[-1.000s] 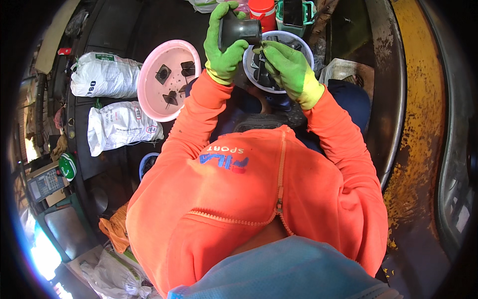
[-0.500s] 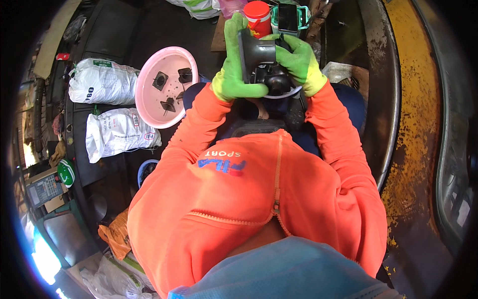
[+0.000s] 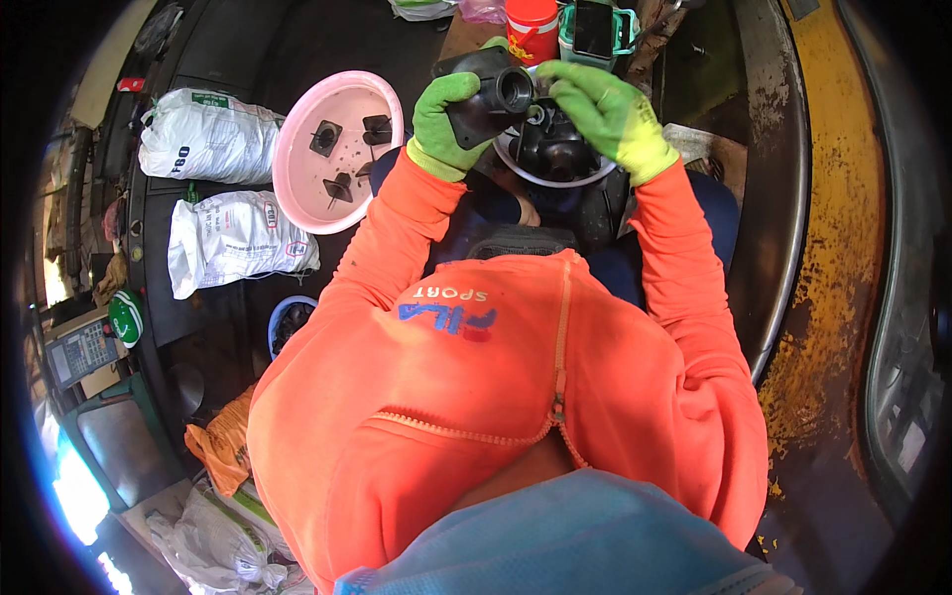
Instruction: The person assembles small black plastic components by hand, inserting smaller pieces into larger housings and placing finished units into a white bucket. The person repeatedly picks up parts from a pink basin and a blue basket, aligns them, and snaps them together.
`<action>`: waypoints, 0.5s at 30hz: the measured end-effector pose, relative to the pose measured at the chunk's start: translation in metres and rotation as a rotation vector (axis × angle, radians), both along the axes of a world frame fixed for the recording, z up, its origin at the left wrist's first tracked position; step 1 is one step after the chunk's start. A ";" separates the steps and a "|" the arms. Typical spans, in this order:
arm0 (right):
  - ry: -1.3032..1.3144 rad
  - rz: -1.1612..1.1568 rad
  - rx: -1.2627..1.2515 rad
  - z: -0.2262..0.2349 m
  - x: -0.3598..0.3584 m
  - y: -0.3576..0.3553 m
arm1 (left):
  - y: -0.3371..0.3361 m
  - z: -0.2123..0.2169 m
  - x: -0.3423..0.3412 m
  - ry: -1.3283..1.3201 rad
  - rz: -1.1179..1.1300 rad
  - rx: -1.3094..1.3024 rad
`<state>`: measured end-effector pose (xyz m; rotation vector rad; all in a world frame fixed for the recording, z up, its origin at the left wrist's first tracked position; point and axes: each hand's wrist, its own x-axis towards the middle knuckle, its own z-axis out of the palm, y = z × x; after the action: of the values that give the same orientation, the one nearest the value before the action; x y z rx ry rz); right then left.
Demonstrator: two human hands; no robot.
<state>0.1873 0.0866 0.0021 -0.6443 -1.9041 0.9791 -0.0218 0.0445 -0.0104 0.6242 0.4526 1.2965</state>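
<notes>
Black rubber part (image 3: 488, 99), gripped by both hands, hides its underside.

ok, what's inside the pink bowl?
The pink bowl holds about four small black parts lying loose on its bottom, all uncovered. Their exact shape is too small to tell.

A single head-mounted fisheye view looks steeply down from close above the person's orange-sleeved chest. It faces forward over the floor; both gloved hands sit at the far edge, and straight lines bend near the rim.
</notes>
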 end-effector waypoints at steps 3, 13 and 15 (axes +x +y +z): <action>-0.110 -0.092 0.365 -0.004 -0.006 -0.002 | -0.003 0.009 0.001 0.012 0.034 0.041; -0.029 -0.073 0.351 -0.002 -0.007 -0.012 | -0.012 0.036 0.014 0.087 0.117 0.096; -0.029 -0.057 0.240 -0.001 -0.007 -0.015 | -0.011 0.039 0.016 0.089 0.146 0.090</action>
<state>0.1802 0.0721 0.0010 -0.5699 -1.9792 0.6944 -0.0063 0.0333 0.0282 0.7372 0.5226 1.4374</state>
